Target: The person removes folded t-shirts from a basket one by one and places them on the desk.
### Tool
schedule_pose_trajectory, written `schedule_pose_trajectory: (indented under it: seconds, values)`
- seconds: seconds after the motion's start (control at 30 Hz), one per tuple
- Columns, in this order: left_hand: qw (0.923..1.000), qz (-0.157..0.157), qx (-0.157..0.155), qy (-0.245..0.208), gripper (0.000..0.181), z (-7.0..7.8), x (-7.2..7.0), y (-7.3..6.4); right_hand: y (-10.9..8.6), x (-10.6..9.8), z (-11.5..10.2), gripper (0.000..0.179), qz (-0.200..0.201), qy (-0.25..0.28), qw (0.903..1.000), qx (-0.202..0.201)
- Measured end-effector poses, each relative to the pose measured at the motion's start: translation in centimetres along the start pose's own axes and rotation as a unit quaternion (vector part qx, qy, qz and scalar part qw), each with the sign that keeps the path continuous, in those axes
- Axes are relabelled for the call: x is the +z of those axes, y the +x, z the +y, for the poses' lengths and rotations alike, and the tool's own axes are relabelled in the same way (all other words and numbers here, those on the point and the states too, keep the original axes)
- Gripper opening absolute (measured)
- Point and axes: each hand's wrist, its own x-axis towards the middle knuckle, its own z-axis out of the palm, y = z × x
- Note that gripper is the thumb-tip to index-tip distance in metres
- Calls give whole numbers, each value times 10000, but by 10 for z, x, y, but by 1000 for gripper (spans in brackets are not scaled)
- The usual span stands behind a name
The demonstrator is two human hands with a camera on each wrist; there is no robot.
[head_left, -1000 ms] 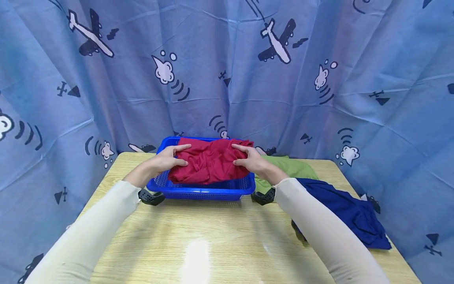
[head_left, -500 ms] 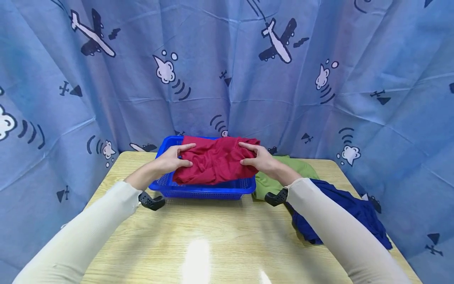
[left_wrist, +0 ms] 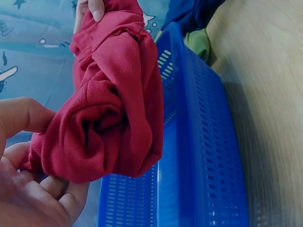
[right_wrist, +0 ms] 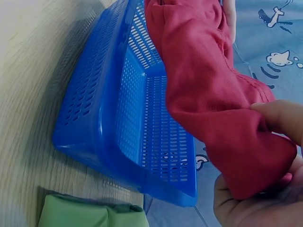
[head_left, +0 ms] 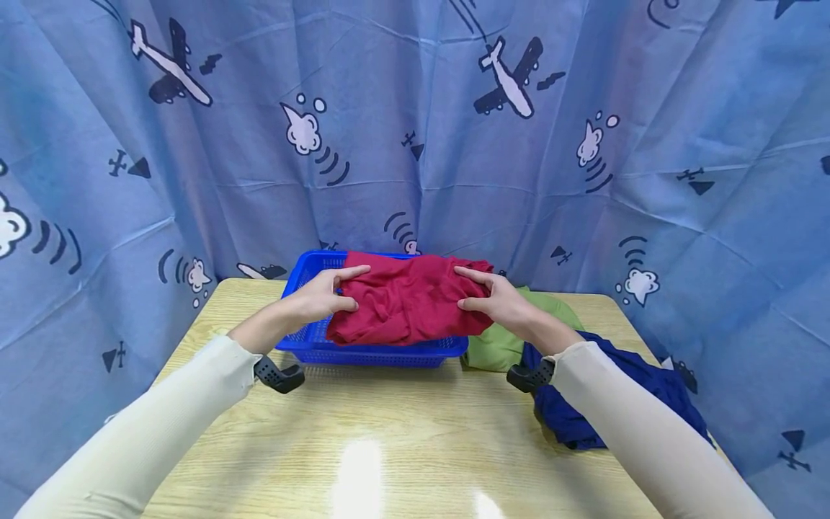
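A folded bundle of red cloth (head_left: 408, 299) hangs above the blue plastic basket (head_left: 372, 355), held between both hands. The left hand (head_left: 324, 294) grips its left end, thumb on the near face; in the left wrist view the cloth (left_wrist: 109, 94) shows a rolled, layered end. At the other end the right hand (head_left: 502, 299) grips the cloth, which reaches past the basket's right rim. Seen from the right wrist, the fingers curl under the red cloth (right_wrist: 203, 85) and the basket (right_wrist: 156, 118) shows its bare slotted inside.
Right of the basket lies a green cloth (head_left: 496, 349) on the wooden table (head_left: 311, 447). A dark blue cloth (head_left: 570, 418) lies nearer the right edge, partly behind the right forearm. A blue patterned curtain (head_left: 363, 144) hangs directly behind the table.
Both hands have carried the red cloth to the right over the basket, its right end now beyond the basket's rim. The basket and the other cloths stay in place.
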Motion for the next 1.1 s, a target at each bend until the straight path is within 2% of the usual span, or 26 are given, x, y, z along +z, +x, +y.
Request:
schedule_pose_trajectory:
  seconds: [0.17, 0.53, 1.1]
  values:
    - [9999, -142, -23, 96, 78, 3, 7, -2, -12, -7, 3, 73, -67, 1, 10000, -44]
    - [9987, -418, -213, -184, 76, 11, 25, -5, -34, -21, 13, 74, -277, 61, 9995, -163]
    - [9928, -834, -416, -750, 75, 12, 53, -5, -69, -35, 33, 76, -311, -81, 9994, -125]
